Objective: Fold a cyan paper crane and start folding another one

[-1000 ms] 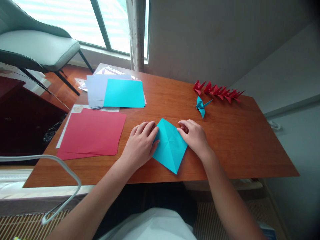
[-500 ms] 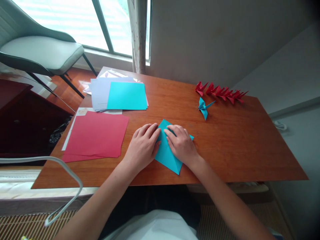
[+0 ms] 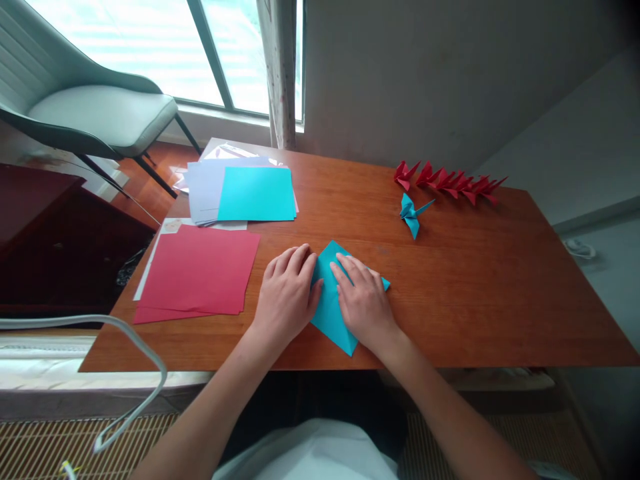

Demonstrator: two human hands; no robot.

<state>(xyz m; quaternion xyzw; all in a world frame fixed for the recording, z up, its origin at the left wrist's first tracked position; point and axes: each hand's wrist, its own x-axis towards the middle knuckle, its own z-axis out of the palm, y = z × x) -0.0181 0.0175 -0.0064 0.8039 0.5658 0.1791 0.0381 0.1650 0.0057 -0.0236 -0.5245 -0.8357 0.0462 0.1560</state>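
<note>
A folded sheet of bright blue paper point(image 3: 329, 313) lies on the table in front of me, one point toward the near edge. My left hand point(image 3: 287, 287) is at its left side, with the thumb on the paper and the fingers bent over that edge, hiding the left corner. Across the paper's right part lies my right hand point(image 3: 364, 297), its fingers stretched out and slightly apart, pressing on the surface. A small folded corner shows past the right hand.
A blue paper crane point(image 3: 411, 215) stands on the wooden table point(image 3: 475, 287), near a row of red paper cranes point(image 3: 453, 181). To the left lie red sheets point(image 3: 200, 273) and a blue sheet point(image 3: 257, 193) on pale papers point(image 3: 204, 193). A white cable point(image 3: 135, 340) curves at lower left.
My right hand has slid slightly down and the paper has turned a little, its near point shifting left. My left hand stays at the left edge. The whole view has shifted slightly.
</note>
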